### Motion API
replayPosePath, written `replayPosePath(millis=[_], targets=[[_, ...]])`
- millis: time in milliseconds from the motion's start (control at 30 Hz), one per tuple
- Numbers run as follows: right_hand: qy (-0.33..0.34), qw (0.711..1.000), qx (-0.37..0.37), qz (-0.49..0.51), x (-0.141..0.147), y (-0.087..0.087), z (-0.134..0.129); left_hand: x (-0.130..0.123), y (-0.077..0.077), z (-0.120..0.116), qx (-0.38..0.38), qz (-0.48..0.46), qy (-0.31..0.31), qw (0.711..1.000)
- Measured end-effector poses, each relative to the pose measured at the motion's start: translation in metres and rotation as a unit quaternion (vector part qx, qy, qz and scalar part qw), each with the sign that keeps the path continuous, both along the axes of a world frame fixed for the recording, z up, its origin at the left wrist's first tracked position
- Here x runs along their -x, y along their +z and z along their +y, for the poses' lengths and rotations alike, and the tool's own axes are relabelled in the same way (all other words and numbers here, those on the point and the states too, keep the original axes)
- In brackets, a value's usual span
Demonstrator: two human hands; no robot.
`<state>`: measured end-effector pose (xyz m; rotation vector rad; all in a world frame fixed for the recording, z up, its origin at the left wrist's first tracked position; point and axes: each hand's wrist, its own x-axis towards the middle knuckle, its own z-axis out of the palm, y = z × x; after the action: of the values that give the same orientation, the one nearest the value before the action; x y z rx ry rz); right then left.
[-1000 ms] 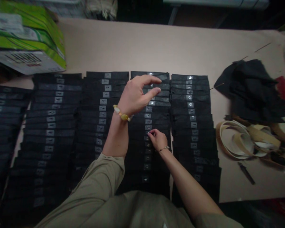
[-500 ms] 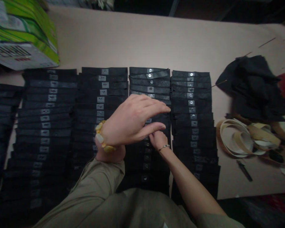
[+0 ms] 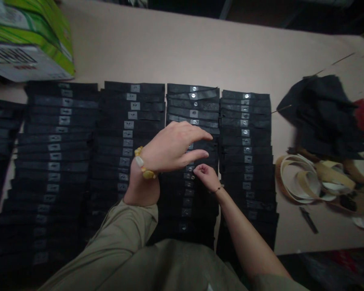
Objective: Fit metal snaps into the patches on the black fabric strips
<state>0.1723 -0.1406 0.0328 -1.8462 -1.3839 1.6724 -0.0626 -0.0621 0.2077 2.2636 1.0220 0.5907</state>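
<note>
Black fabric pieces lie overlapped in several long columns, each piece bearing a small grey label. My left hand (image 3: 176, 146) hovers over the middle column (image 3: 206, 115), thumb and fingers apart with nothing between them. Lower and to its right is my right hand (image 3: 208, 177), its fingertips pinched at a small round sticker (image 3: 193, 177) beside a label. The pinch hides whether the sticker is held or only near the fingertips. Another labelled column (image 3: 259, 139) runs along the right of my right hand.
A green and white box (image 3: 33, 60) stands at the back left. On the right are a crumpled black cloth (image 3: 324, 115), coiled cream tape (image 3: 300, 178), a small dark tool (image 3: 308, 220) and something red at the edge.
My right hand has moved slightly right, away from beneath my left thumb, and a round sticker now shows by its fingertips. My left hand has shifted slightly, still open.
</note>
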Motion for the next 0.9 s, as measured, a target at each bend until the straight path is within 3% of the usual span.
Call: replayPosePath(millis=[133, 333, 500, 567, 667, 767, 833, 900], targets=[[0.058, 0.987, -0.087, -0.124, 0.004, 0.007, -0.003, 0.001, -0.002, -0.001, 0.008, 0.004, 0.002, 1.0], [0.115, 0.963, -0.075, -0.232, 0.007, 0.014, -0.017, 0.003, -0.007, 0.0, 0.006, 0.002, -0.001, 1.0], [0.174, 0.952, -0.059, -0.245, 0.004, 0.018, -0.02, -0.001, -0.006, 0.002, 0.006, 0.01, 0.004, 1.0], [0.154, 0.966, -0.045, -0.202, 0.005, 0.02, -0.021, -0.003, -0.005, 0.003, 0.005, 0.024, 0.003, 1.0], [0.066, 0.998, 0.009, -0.012, 0.013, 0.022, -0.027, -0.005, -0.007, 0.005, -0.001, 0.037, -0.004, 0.999], [0.01, 0.975, 0.123, 0.183, 0.035, 0.022, -0.045, -0.005, -0.009, 0.004, -0.005, 0.05, -0.002, 0.999], [0.016, 0.959, 0.166, 0.229, 0.056, 0.019, -0.059, -0.007, -0.009, 0.002, -0.002, 0.057, 0.007, 0.998], [0.046, 0.961, 0.168, 0.217, 0.079, 0.013, -0.07, -0.008, -0.007, 0.001, 0.001, 0.058, 0.01, 0.998]])
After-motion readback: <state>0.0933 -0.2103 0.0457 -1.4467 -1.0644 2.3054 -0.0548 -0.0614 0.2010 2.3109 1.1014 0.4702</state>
